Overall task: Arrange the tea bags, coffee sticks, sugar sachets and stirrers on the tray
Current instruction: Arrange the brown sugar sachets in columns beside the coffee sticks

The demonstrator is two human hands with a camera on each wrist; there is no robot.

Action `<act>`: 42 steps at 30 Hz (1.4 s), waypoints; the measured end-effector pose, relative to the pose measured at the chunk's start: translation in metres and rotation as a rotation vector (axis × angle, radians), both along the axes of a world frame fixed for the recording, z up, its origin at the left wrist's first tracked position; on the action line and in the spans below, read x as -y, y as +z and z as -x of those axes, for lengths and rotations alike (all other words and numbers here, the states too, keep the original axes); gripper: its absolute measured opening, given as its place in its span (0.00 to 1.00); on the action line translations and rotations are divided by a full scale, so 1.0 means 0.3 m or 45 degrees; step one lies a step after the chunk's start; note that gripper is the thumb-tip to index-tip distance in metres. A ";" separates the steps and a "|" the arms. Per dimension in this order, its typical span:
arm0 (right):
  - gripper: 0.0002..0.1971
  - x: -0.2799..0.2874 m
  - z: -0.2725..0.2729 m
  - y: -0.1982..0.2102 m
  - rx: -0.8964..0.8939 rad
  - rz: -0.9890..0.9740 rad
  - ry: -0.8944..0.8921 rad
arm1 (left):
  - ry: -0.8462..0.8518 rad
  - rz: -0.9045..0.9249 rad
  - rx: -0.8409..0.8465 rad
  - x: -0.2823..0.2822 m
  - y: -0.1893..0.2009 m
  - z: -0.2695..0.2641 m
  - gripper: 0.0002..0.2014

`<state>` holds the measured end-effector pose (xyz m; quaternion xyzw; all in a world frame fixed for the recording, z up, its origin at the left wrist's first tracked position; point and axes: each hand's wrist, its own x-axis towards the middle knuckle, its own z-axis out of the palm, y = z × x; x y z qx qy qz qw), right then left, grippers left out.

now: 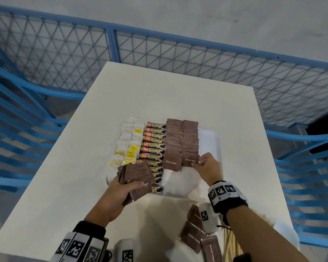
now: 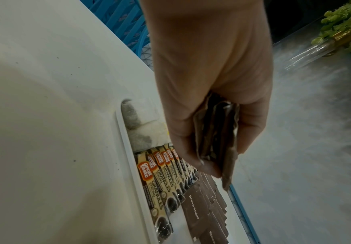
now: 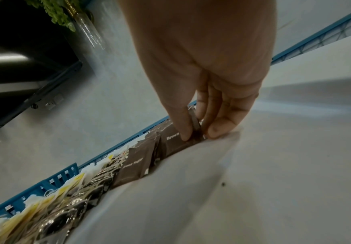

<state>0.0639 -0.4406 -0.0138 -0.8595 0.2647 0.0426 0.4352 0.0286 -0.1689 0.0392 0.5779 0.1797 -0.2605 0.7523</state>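
A white tray [image 1: 210, 137] holds columns of white tea bags [image 1: 126, 140], coffee sticks [image 1: 153, 146] and two rows of brown sugar sachets [image 1: 181, 137]. My left hand [image 1: 121, 188] grips a fanned stack of brown sugar sachets [image 1: 138, 176] above the tray's near left part; the stack [image 2: 214, 132] sits between thumb and fingers. My right hand [image 1: 202, 163] pinches the nearest sachet [image 1: 189, 160] of the right row, thumb and fingers on its right edge [image 3: 195, 127]. Wooden stirrers [image 1: 233, 242] lie at the table's near right, partly hidden by my right forearm.
Loose brown sugar sachets [image 1: 192, 237] lie on the white table [image 1: 159, 95] near its front edge. Blue mesh fencing [image 1: 159, 53] and blue chairs [image 1: 17, 114] surround the table. The tray's near right part [image 1: 180, 184] is bare white.
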 end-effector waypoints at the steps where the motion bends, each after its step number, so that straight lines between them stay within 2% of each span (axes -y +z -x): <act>1: 0.13 -0.001 0.002 0.001 -0.002 0.014 0.000 | 0.000 -0.001 -0.001 0.002 0.001 0.000 0.20; 4: 0.16 -0.014 0.012 0.015 0.038 0.100 0.015 | -0.009 -0.002 0.007 0.008 0.003 -0.003 0.19; 7: 0.11 -0.067 0.034 0.061 0.207 0.060 0.098 | -0.003 -0.001 0.012 0.017 0.008 -0.006 0.19; 10: 0.08 -0.150 0.073 0.138 0.167 -0.150 0.432 | -0.003 0.005 0.020 0.025 0.018 -0.004 0.19; 13: 0.07 -0.229 0.118 0.186 0.005 -0.542 0.676 | -0.014 0.004 0.030 0.033 0.026 0.001 0.18; 17: 0.07 -0.282 0.141 0.169 0.003 -0.806 0.630 | -0.048 0.010 0.070 0.041 0.040 0.010 0.14; 25: 0.07 -0.266 0.147 0.174 -0.027 -0.958 0.494 | 0.059 0.106 0.028 0.029 0.028 0.006 0.11; 27: 0.04 -0.235 0.145 0.168 -0.006 -0.936 0.414 | 0.080 0.091 0.030 0.029 0.025 0.004 0.11; 30: 0.07 -0.167 0.132 0.127 0.035 -0.830 0.229 | 0.110 0.061 0.010 0.026 0.019 0.003 0.13; 33: 0.06 -0.096 0.114 0.092 0.045 -0.742 0.033 | 0.116 0.057 -0.008 0.021 0.013 0.005 0.13; 35: 0.04 -0.052 0.104 0.069 0.043 -0.604 -0.057 | 0.127 0.051 -0.021 0.019 0.008 0.006 0.13; 39: 0.06 0.011 0.088 0.016 0.011 -0.186 -0.071 | 0.132 0.034 -0.024 0.017 0.000 0.002 0.13; 42: 0.05 0.021 0.075 0.002 0.007 -0.090 -0.064 | 0.129 0.025 -0.024 0.019 -0.003 0.000 0.13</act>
